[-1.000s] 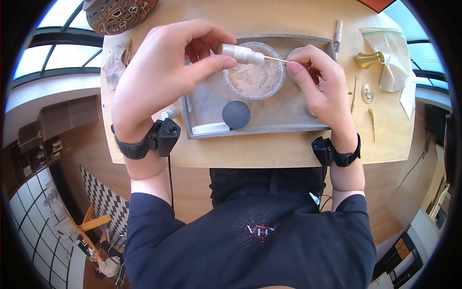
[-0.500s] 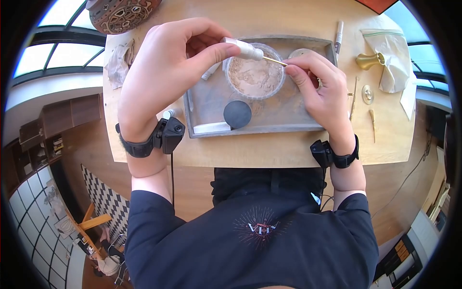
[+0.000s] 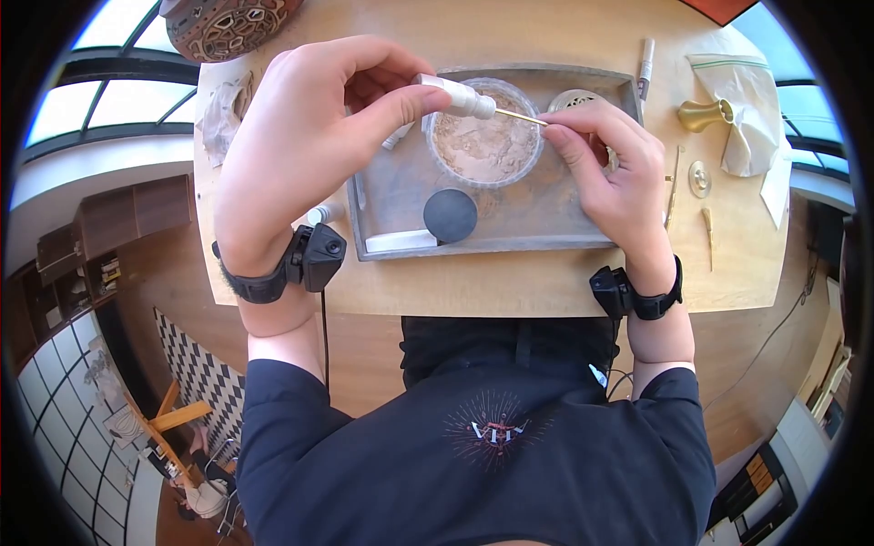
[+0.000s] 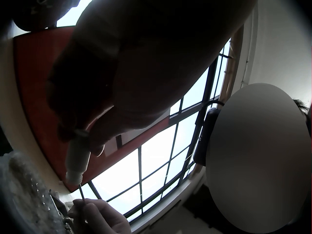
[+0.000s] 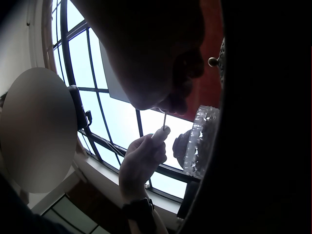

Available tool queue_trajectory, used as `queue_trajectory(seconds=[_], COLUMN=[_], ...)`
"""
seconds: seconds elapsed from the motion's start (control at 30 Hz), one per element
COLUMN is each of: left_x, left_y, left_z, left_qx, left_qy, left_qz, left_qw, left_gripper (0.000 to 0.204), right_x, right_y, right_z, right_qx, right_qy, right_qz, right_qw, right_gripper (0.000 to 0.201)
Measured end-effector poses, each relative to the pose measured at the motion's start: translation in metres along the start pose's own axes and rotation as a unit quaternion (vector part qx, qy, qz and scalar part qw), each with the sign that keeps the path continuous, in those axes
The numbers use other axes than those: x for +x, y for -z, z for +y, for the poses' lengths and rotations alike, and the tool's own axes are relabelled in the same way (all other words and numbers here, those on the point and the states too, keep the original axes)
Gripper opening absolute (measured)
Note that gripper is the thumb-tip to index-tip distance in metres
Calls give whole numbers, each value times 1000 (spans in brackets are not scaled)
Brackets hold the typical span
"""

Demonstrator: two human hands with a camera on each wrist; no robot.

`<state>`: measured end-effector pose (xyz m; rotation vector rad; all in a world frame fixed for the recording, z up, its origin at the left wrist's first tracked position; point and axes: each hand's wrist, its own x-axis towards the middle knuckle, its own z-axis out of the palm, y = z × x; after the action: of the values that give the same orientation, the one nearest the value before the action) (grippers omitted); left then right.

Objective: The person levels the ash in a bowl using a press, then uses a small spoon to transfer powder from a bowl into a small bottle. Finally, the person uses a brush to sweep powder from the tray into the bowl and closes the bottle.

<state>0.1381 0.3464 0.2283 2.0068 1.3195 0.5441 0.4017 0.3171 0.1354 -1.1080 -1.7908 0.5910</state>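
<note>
My left hand holds a small white bottle by its base between thumb and fingers, tilted with its neck toward the right. From the neck a thin gold stick reaches across to my right hand, whose thumb and forefinger pinch its far end. The left wrist view shows the bottle from below, neck down. Under both hands, a clear bowl of pale beige powder stands in a grey tray. A pierced gold lid is partly hidden behind my right hand.
A black disc and white block lie at the tray's front. To the right are a flared gold piece, a plastic bag, a gold disc and thin gold tools. A patterned pot stands back left.
My left thumb has shifted up over the bottle's base, and a small tube in the tray has come into sight beside that hand. The pierced gold lid shows more. Both grips continue.
</note>
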Motion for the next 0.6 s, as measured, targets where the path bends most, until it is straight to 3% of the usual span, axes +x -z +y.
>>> queue_trajectory(seconds=[0.6], left_x=[-7], left_y=[-3], left_z=[-3], left_qx=[33], left_qy=[-13], left_qz=[4], left_qw=[999], left_gripper=[26], right_x=[0], right_y=[-3], right_z=[-8], right_qx=[-32], right_qy=[18], right_qz=[-29], right_qw=[999], right_gripper=[9])
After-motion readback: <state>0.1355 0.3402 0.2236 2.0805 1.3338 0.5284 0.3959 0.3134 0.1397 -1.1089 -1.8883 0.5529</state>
